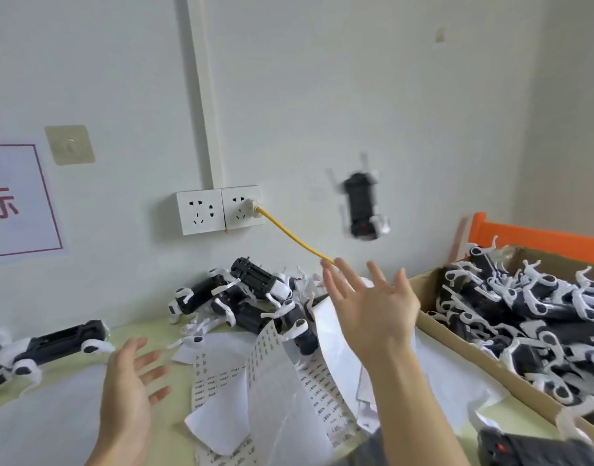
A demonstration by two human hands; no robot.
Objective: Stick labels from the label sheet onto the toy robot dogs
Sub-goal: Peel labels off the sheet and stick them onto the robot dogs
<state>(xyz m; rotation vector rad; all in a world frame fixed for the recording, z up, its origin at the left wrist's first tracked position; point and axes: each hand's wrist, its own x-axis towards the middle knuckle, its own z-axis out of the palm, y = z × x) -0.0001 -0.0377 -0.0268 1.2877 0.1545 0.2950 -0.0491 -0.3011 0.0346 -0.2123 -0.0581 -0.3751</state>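
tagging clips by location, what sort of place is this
Probably a small toy packing or labelling workstation: a cardboard box heaped with toy robot dogs, label sheets strewn over the table, and a wall socket.

At the left edge of the frame, a white paper wall sign with a dark red border (18,200) shows the red character "标". Print on the white label sheets (221,375) at lower centre is too small to read.

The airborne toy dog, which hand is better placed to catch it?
Probably the right hand: it is raised, open, fingers spread, just below the blurred toy dog in the air. The left hand is lower and farther left.
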